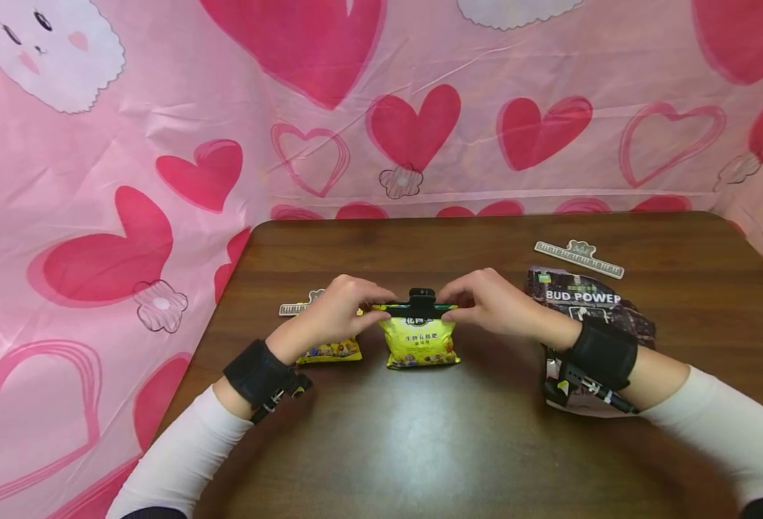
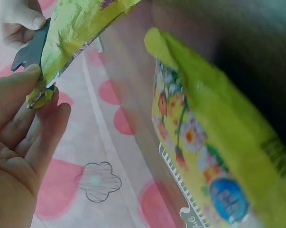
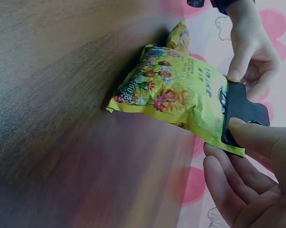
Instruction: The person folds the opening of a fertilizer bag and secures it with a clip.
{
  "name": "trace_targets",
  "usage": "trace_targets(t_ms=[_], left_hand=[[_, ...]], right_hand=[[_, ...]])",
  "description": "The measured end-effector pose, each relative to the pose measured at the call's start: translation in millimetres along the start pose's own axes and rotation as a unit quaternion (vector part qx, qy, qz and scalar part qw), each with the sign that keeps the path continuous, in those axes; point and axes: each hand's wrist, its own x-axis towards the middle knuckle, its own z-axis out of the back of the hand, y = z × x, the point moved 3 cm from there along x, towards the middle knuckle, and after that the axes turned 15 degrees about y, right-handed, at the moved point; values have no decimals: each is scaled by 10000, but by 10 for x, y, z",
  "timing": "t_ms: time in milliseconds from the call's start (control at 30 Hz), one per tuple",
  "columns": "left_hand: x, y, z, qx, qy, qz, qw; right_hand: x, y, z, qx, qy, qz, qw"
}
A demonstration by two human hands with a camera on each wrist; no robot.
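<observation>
Pinching from both sides, my left hand (image 1: pixel 336 310) and right hand (image 1: pixel 495 306) hold the top edge of the yellow bag (image 1: pixel 419 344), which stands near the middle of the brown table (image 1: pixel 459 447). A black clip (image 1: pixel 422 301) sits across that top edge between my fingertips. The right wrist view shows what the head camera cannot: my right thumb (image 3: pixel 254 135) lies on the flat face of the clip while the fingers curl beneath the bag's sealed edge, and the left hand's thumb and fingers pinch the clip's far end. The left wrist view shows the left fingers only loosely bent, their tips on the crumpled corner of the bag, and it brings in a second yellow bag (image 2: pixel 218 152) lying flat just left of the held one, mostly hidden behind my hand in the head view. A pale clip (image 1: pixel 293 308) peeks out further left of the bag. To the bag's right lies a dark bag (image 1: pixel 589 303) marked BUD POWER, with another pale clip (image 1: pixel 579 258) behind it.
</observation>
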Motion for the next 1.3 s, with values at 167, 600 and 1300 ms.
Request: trace_targets(t_ms=[167, 600, 1300], left_hand=[[37, 116, 36, -297, 314, 424, 9982], [160, 504, -8, -1009, 832, 1171, 9845], [387, 672, -75, -515, 1363, 1541, 9772]], right_hand=[[99, -41, -3, 199, 31, -275, 9994], [385, -343, -63, 1067, 130, -1000, 9892], [514, -504, -139, 918, 11, -1556, 9835]])
